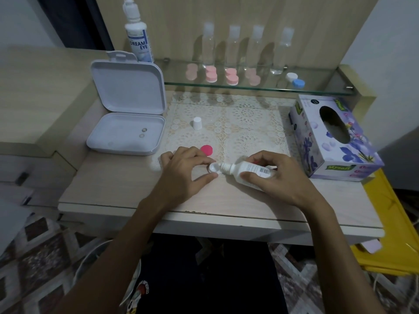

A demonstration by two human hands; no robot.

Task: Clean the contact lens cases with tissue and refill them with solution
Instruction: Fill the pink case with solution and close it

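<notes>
- The right hand point(278, 175) is wrapped around a small solution bottle point(248, 172), thumb under it and fingers over the top.
- The bottle lies almost flat. Its long way runs from right to left, and its tip point(223, 166) points left and sits right over the little white lens case cup point(213, 167).
- The left hand point(183, 171) is just to the left of that cup. Its thumb and first finger curl around the cup from both sides to keep it in place. I cannot tell how hard they pinch it.
- So the cup sits between the two hands, touching the left one, with the bottle coming in from the right. I think the next squeeze has to keep the tip over the cup, or the drops may land on the table point(136, 191).
- A little farther back, a pink lid point(206, 150) lies flat on the lace mat point(247, 123), just behind the left hand.
- Farther still, a small white cap point(197, 123) stands on the mat.
- To the right is a tissue box point(335, 141). To the left is an open white box point(127, 123).
- At the back, on the glass shelf point(317, 89), more pink lens cases point(231, 76) wait in a row.
</notes>
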